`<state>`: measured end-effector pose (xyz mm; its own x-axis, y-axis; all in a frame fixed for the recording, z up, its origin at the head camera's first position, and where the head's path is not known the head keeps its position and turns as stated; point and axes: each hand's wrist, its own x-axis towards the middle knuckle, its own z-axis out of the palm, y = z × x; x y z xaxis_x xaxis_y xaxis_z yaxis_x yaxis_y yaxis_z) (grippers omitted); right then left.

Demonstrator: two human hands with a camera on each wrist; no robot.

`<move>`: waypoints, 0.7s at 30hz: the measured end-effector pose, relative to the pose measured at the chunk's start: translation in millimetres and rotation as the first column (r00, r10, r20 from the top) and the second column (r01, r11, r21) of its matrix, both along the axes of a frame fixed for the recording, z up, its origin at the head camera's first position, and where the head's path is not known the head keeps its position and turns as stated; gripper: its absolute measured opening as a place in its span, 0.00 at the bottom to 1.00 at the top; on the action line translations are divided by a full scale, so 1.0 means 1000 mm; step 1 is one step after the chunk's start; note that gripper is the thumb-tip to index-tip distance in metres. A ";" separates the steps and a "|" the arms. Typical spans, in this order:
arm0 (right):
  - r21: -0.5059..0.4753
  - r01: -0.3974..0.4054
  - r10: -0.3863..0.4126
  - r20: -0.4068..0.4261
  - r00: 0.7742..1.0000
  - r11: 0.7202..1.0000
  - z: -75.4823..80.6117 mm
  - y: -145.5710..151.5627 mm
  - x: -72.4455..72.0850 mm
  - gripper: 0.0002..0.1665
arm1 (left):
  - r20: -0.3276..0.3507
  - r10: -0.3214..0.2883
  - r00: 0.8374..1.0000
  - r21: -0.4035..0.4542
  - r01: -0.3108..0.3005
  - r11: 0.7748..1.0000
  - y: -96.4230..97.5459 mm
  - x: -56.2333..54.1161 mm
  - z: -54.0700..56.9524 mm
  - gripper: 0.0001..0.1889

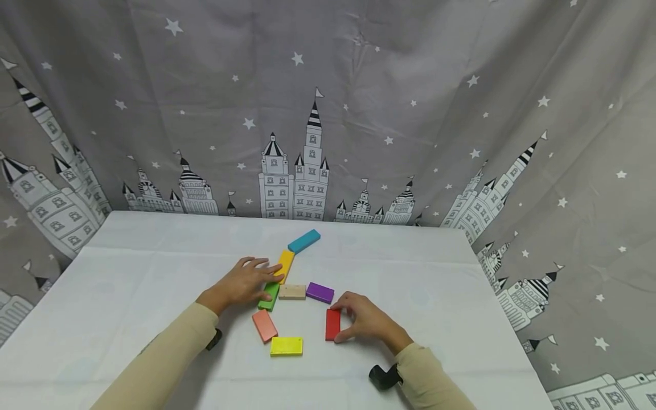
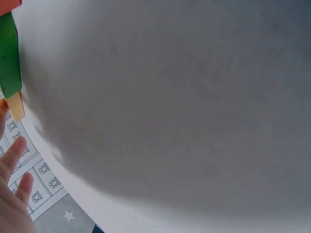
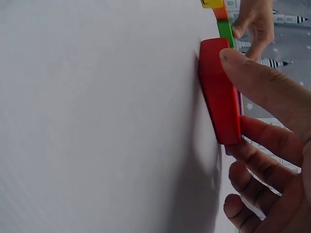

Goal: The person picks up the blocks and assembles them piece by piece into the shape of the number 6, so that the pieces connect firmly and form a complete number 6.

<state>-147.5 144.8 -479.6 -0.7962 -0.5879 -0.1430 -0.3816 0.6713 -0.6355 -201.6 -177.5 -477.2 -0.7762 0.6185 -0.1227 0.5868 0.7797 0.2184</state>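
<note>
My right hand [image 1: 366, 319] pinches a red block [image 1: 333, 325] lengthwise, thumb at the near end and fingertips at the far end. In the right wrist view the red block [image 3: 219, 92] stays close to the white cloth. My left hand [image 1: 246, 283] spreads its fingers over a green block [image 1: 269, 297] and an orange-yellow block [image 1: 285, 263], touching them near where they meet. A beige wooden block [image 1: 292, 292] extends right from there, followed by a purple block [image 1: 320, 292]. Nearer me lie a salmon block [image 1: 264, 326] and a bright yellow block [image 1: 286, 346].
A blue block [image 1: 304, 241] lies at the far end of the row, angled right. White cloth covers the table [image 1: 435, 273]. Behind it hangs a grey curtain [image 1: 389, 74] with castles and stars. A black wrist camera [image 1: 384, 377] sits by the right sleeve.
</note>
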 end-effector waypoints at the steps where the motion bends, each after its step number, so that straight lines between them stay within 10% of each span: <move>1: -0.002 0.001 -0.001 -0.003 1.000 1.000 0.000 -0.001 0.001 0.34 | -0.002 -0.002 1.000 0.000 0.002 1.000 0.000 0.000 0.000 0.32; 21: 0.101 0.036 -0.037 0.001 0.999 0.994 -0.006 -0.028 0.010 0.38 | -0.009 0.001 1.000 0.008 -0.001 1.000 0.000 -0.001 -0.001 0.32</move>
<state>-137.7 116.3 -485.7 -0.8164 -0.5409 -0.2024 -0.3536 0.7453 -0.5652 -202.9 -177.1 -477.8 -0.7779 0.6185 -0.1110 0.5878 0.7787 0.2194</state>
